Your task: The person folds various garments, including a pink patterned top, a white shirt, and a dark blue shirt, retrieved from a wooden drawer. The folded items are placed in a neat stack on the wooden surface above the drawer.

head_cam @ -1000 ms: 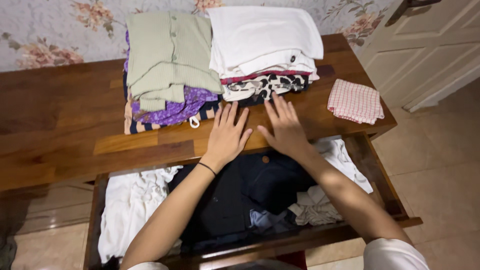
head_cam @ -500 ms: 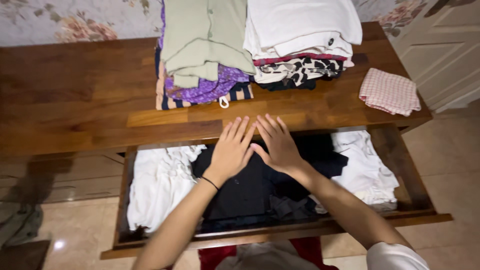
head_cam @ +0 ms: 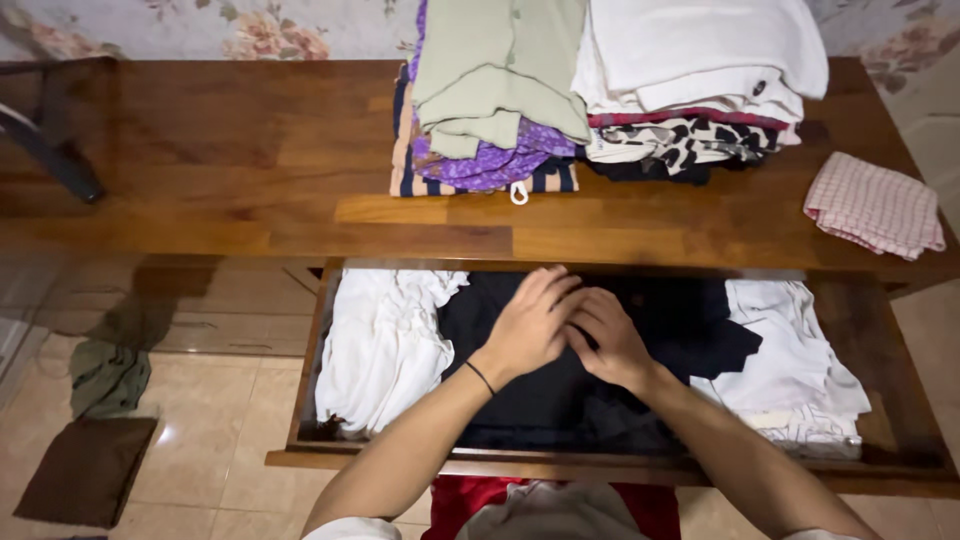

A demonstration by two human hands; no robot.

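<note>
Head view: I look down on both hands over an open drawer.
Table: wooden top, well beyond my fingertips, bearing two stacks of folded clothes.
Drawer: pulled out beneath the hands, its wooden walls framing soft laundry.
Dark garment: lies mid-drawer, directly under my fingers; I judge it light, limp and non-slippery, best pinched at a fold or edge.
White clothes: crumpled, just left of the left fingers.
White pile: right of the right fingers, near.
Left hand: fingers curled, resting on the dark cloth; whether it pinches any I cannot tell.
Right hand: fingers bent, touching the left hand; grip unclear.
</note>
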